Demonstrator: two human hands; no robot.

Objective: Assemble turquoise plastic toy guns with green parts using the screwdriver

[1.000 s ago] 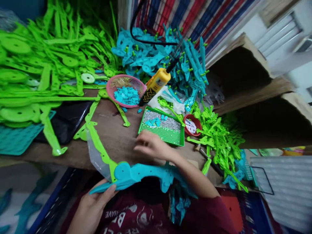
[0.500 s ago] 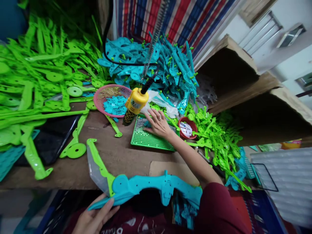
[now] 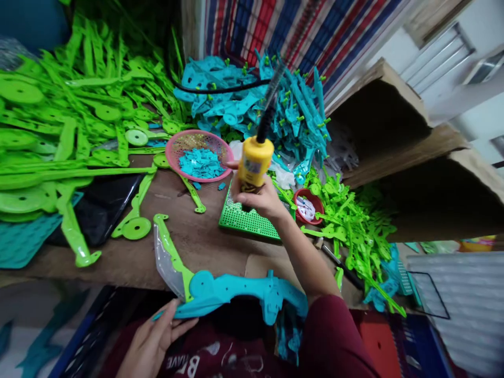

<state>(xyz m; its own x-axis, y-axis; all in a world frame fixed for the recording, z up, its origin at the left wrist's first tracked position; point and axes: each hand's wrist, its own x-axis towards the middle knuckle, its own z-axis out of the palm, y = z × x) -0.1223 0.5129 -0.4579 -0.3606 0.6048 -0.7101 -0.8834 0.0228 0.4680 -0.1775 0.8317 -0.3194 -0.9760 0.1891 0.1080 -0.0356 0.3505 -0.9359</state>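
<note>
My left hand [image 3: 159, 333], fingers closed, pinches the left end of a blue plastic toy body [image 3: 236, 289] near the table's front edge. Fitted at that end is a lime-green arm [image 3: 173, 252] with a clear grey blade-like piece [image 3: 167, 262]. My right hand [image 3: 260, 197] is wrapped round the lower part of a yellow electric screwdriver [image 3: 255, 157], which hangs from a coiled spring; its tip is hidden. Just below that hand lies a green perforated tray [image 3: 248, 220] with small metal screws in it.
A pink basket [image 3: 171, 163] holds small blue pieces. Green parts [image 3: 98, 113] are heaped at left, blue parts [image 3: 252, 100] at the back, and more green parts [image 3: 350, 220] at right. A red bowl [image 3: 309, 220] holds white pieces. Cardboard boxes [image 3: 397, 131] stand at back right.
My right hand has left the green tray and closed round the yellow screwdriver. My left hand still holds the blue toy body. The view has shifted slightly.
</note>
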